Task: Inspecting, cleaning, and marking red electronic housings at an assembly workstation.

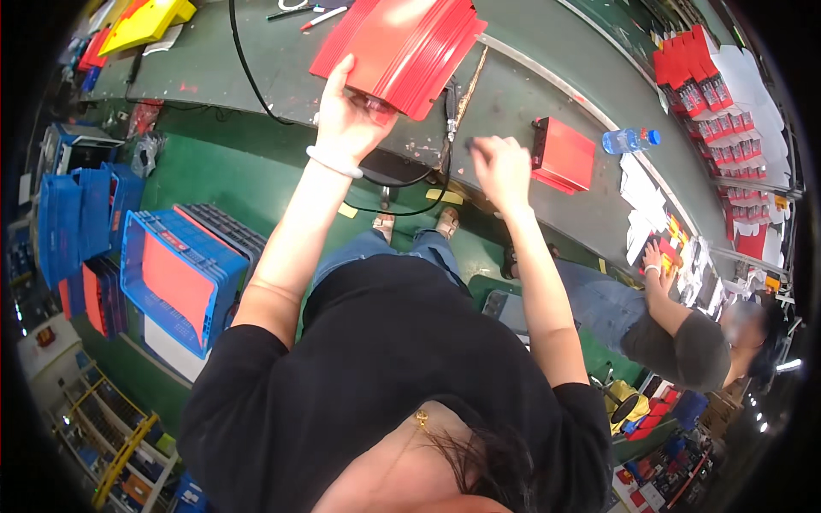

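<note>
My left hand (351, 120) grips the lower edge of a red ribbed metal case (402, 47), with the thumb on its ribbed face. The case is tilted up over the green workbench (282, 85). My right hand (503, 167) is closed, with its fingers curled by the bench's front edge. A small dark thing shows at its fingertips, too small to name. Between my hands, a black cable with a metal fitting (451, 124) hangs at the bench edge. A second red metal case (564, 156) lies on the bench, right of my right hand.
A water bottle (631, 141) lies beyond the second case, near white papers (643, 201). At the right, a co-worker (684, 338) handles something at the bench. Blue crates (184, 274) stand on the floor at the left. Yellow bins (150, 24) sit at the far left.
</note>
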